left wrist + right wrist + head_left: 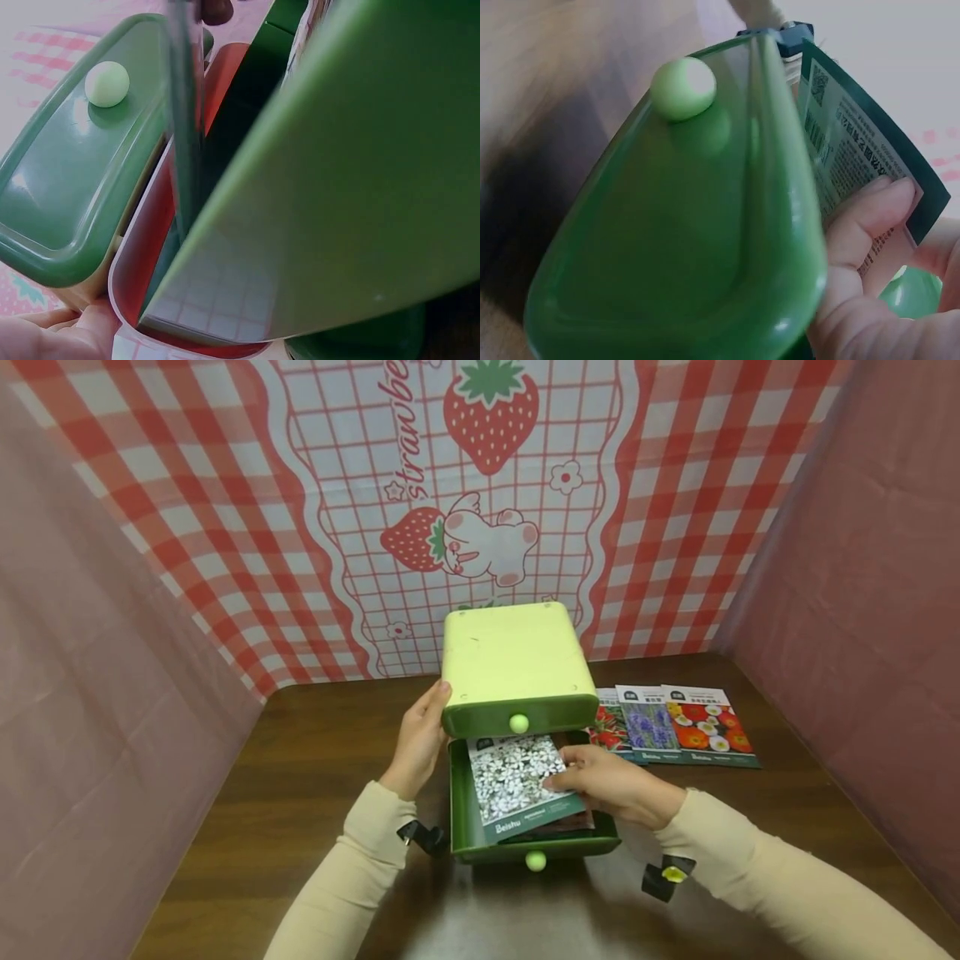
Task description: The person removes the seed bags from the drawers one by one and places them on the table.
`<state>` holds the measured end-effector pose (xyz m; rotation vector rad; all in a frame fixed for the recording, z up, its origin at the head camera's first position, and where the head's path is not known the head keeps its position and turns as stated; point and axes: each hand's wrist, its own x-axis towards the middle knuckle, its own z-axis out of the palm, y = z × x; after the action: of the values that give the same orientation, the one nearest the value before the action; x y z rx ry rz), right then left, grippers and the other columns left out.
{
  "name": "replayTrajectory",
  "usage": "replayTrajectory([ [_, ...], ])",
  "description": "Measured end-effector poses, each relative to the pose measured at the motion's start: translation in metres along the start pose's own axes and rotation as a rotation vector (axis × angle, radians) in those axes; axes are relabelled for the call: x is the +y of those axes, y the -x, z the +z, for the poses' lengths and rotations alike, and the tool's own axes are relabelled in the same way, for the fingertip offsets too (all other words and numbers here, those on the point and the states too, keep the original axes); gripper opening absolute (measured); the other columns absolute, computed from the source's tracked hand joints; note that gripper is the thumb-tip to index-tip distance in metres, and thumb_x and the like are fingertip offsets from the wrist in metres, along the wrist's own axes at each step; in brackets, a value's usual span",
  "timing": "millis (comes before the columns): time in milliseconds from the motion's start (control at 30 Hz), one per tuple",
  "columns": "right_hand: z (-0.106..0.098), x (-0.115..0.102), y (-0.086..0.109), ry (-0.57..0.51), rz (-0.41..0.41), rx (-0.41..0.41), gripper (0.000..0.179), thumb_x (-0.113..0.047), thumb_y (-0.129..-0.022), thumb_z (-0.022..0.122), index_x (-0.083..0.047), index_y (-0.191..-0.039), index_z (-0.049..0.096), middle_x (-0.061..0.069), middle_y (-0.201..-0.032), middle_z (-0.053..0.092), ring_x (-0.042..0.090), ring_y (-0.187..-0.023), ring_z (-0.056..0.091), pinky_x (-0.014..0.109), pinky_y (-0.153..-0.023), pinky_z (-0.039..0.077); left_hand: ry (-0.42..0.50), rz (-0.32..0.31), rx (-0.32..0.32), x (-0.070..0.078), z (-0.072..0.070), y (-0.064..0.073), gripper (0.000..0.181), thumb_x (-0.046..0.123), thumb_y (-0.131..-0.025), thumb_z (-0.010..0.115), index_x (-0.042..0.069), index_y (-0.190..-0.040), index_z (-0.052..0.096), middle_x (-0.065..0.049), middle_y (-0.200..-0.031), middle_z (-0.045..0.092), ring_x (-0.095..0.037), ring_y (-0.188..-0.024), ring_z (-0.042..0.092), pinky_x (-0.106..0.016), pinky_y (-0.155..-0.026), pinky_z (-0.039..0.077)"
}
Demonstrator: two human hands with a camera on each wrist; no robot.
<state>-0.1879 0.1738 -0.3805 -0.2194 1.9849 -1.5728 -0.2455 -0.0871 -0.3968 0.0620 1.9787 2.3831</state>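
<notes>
A small two-drawer cabinet (517, 652) has a pale yellow-green top and dark green drawer fronts. Its lower drawer (577, 850) is pulled out, while the upper one is closed. My left hand (420, 739) rests against the cabinet's left side, fingers pointing up toward the top edge. Over the open drawer, my right hand (611, 777) pinches a seed packet (517, 777) by its right edge, white flowers facing up. The right wrist view shows the printed back of the packet (855, 127) with fingers on it. Beneath it, another dark packet partly shows inside the drawer.
Several flower seed packets (708, 727) lie overlapping on the wooden table (315, 793), right of the cabinet. A red-checked strawberry cloth (487, 527) hangs close behind. Pink cloth walls (840, 610) stand at both sides.
</notes>
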Motion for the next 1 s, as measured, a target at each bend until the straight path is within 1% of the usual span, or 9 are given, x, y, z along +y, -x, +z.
replayTrajectory([
  [133,-0.003,-0.002,0.008,-0.055,-0.001,-0.050,0.032,-0.016,-0.095,0.062,-0.010,-0.080,0.035,-0.004,-0.063,0.036,0.006,-0.053,0.033,0.021,-0.051,0.035,0.005,0.003,0.004,0.001,0.000,0.000,0.066,0.044,-0.101,0.050,0.008,-0.153,0.031,-0.005,-0.159,0.033,-0.024,-0.135,0.047,-0.031,-0.104,0.048],
  [267,-0.004,-0.004,0.017,-0.036,-0.027,-0.086,0.033,-0.017,-0.094,0.063,-0.011,-0.077,0.036,-0.007,-0.060,0.035,0.005,-0.049,0.031,0.019,-0.050,0.032,0.008,0.005,0.005,0.001,-0.001,0.001,0.067,0.045,-0.101,0.050,0.008,-0.154,0.031,-0.005,-0.158,0.034,-0.023,-0.132,0.050,-0.024,-0.096,0.051],
  [333,-0.005,-0.004,0.024,-0.017,-0.033,-0.093,0.026,-0.017,-0.093,0.064,-0.007,-0.080,0.043,-0.009,-0.057,0.036,0.003,-0.047,0.030,0.018,-0.048,0.030,0.011,0.006,0.007,0.001,0.000,0.001,0.067,0.045,-0.101,0.050,0.008,-0.153,0.031,-0.006,-0.158,0.035,-0.022,-0.128,0.052,-0.021,-0.091,0.052],
  [400,-0.005,-0.005,0.031,-0.037,-0.034,-0.122,0.023,-0.015,-0.094,0.063,0.004,-0.095,0.051,-0.010,-0.059,0.045,0.000,-0.048,0.039,0.015,-0.049,0.036,0.012,0.008,0.009,0.000,0.000,0.001,0.067,0.045,-0.101,0.050,0.008,-0.153,0.032,-0.006,-0.157,0.036,-0.020,-0.124,0.054,-0.019,-0.086,0.053],
  [533,-0.003,-0.009,0.045,-0.127,-0.035,-0.194,0.049,-0.012,-0.094,0.062,0.019,-0.127,0.043,0.000,-0.083,0.072,0.005,-0.072,0.067,0.019,-0.066,0.057,0.018,0.006,0.017,0.000,0.000,0.000,0.067,0.045,-0.100,0.051,0.008,-0.153,0.033,-0.007,-0.156,0.039,-0.016,-0.115,0.058,-0.019,-0.081,0.054],
  [700,-0.006,-0.013,0.060,-0.157,-0.106,-0.234,0.036,-0.009,-0.095,0.062,0.013,-0.120,0.047,0.006,-0.097,0.074,0.010,-0.083,0.070,0.023,-0.073,0.059,0.024,0.002,0.026,-0.001,0.000,-0.001,0.065,0.043,-0.100,0.052,0.008,-0.152,0.034,-0.008,-0.153,0.042,-0.007,-0.098,0.061,-0.018,-0.075,0.054],
  [833,-0.015,-0.016,0.071,-0.139,-0.128,-0.204,0.035,-0.009,-0.096,0.061,0.010,-0.121,0.047,0.007,-0.099,0.075,0.013,-0.085,0.072,0.024,-0.074,0.059,0.019,-0.002,0.031,-0.001,0.000,0.000,0.064,0.043,-0.100,0.052,0.008,-0.152,0.035,-0.007,-0.151,0.045,-0.003,-0.088,0.061,-0.017,-0.068,0.051],
  [900,-0.022,-0.018,0.076,-0.121,-0.132,-0.161,0.037,-0.010,-0.096,0.060,0.009,-0.124,0.047,0.006,-0.102,0.075,0.015,-0.088,0.072,0.026,-0.075,0.060,0.013,-0.001,0.028,-0.001,0.000,0.001,0.065,0.043,-0.100,0.052,0.008,-0.152,0.034,-0.007,-0.153,0.043,-0.006,-0.094,0.062,-0.017,-0.071,0.052],
  [1000,-0.033,-0.018,0.083,-0.090,-0.155,-0.088,0.038,-0.012,-0.099,0.057,0.007,-0.129,0.044,0.003,-0.104,0.074,0.014,-0.089,0.072,0.027,-0.074,0.060,-0.002,0.000,0.019,0.000,0.000,0.001,0.067,0.046,-0.100,0.052,0.009,-0.153,0.033,-0.005,-0.157,0.037,-0.013,-0.116,0.059,-0.016,-0.080,0.053],
])
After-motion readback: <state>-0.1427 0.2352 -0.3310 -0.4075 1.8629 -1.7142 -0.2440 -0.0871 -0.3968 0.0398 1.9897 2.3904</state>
